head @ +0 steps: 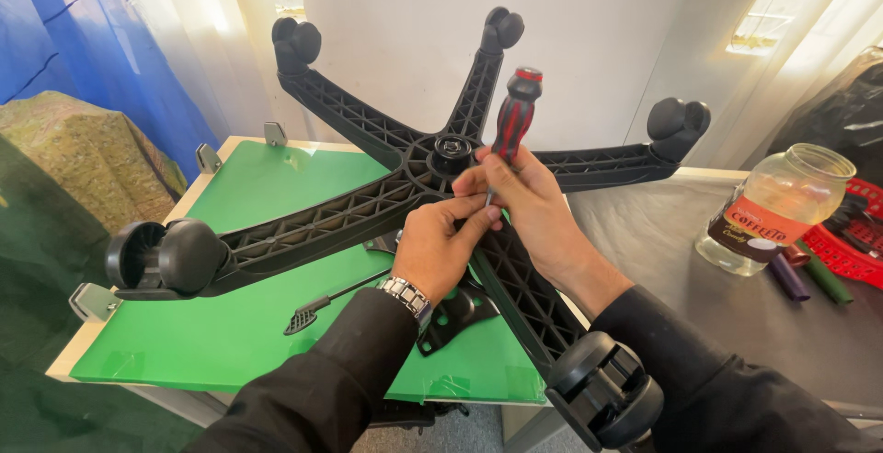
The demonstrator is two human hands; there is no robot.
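Both arms were covered by long black sleeves of a soft, matte fabric that creased and folded loosely along the forearms and ended at the wrists. The left hand [440,249] was bare, and a silver metal watch band [407,296] with shiny rectangular links circled its wrist just past the cuff. The right hand [526,197] was bare too, with no ring or band visible, its sleeve edge sitting slightly up the forearm.

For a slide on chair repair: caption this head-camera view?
Two hands, left and right, work a red-and-black screwdriver at the hub of an upturned black chair base.
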